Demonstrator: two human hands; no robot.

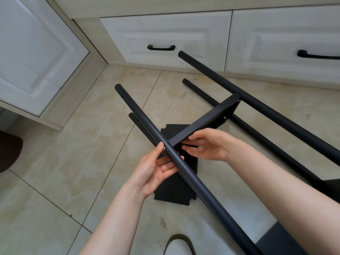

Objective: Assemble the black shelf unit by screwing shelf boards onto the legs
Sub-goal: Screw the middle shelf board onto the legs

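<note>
A black shelf board [207,119] stands on edge between two raised black tube legs, the near leg [143,120] and the far leg [257,102]. Two more legs lie lower, one [244,124] behind the board and another [137,121] under the near leg. My left hand [158,170] cups the near leg from below, its thumb beside a small silver screw [164,148] in the tube. My right hand [206,144] holds the board's corner at that joint and pinches a thin black tool [191,145]. A second black board [176,188] lies flat on the floor beneath.
White cabinet drawers with black handles [161,47] run along the back, and a white door panel [36,57] stands at the left. The floor is beige tile [73,162]. A dark brown object [9,151] sits at the left edge. A shoe tip [177,244] shows at the bottom.
</note>
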